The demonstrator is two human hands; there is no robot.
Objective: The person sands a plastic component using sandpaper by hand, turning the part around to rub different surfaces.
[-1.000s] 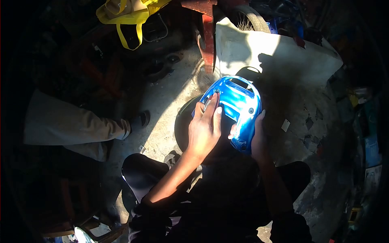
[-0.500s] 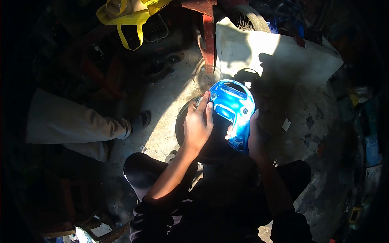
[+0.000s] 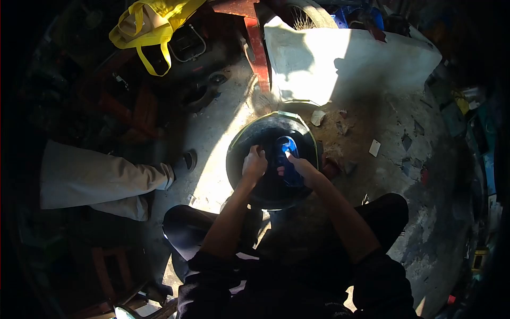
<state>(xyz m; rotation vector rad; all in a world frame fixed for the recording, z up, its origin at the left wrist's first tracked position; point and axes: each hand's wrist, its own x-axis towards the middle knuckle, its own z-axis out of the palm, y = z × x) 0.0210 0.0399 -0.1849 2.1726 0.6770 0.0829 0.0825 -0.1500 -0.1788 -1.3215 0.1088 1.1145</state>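
Observation:
A round black tub (image 3: 270, 199) sits on the floor between my knees, its upper edge partly lit. Inside its opening, my right hand (image 3: 303, 167) grips a glossy blue moulded plastic cover (image 3: 292, 178) with cut-out openings. The thumb lies on the cover's upper face. To the left of the cover, also over the tub, my left hand (image 3: 255, 164) has its fingers curled closed. Whatever they may hold is hidden. Shadow covers the lower part of the blue cover and the tub's inside.
Another person's trouser leg (image 3: 106, 178) and shoe are at the left. A red metal post (image 3: 258, 56) and a large whitish panel (image 3: 366, 64) stand beyond the tub. A yellow bag (image 3: 151, 32) is at upper left. Broken fragments (image 3: 342, 127) and a small white tag (image 3: 374, 148) lie on the right floor.
The blue cover has gone from sunlight above the tub down into its shaded opening, still in my right hand. My left hand has left its edge and curled closed.

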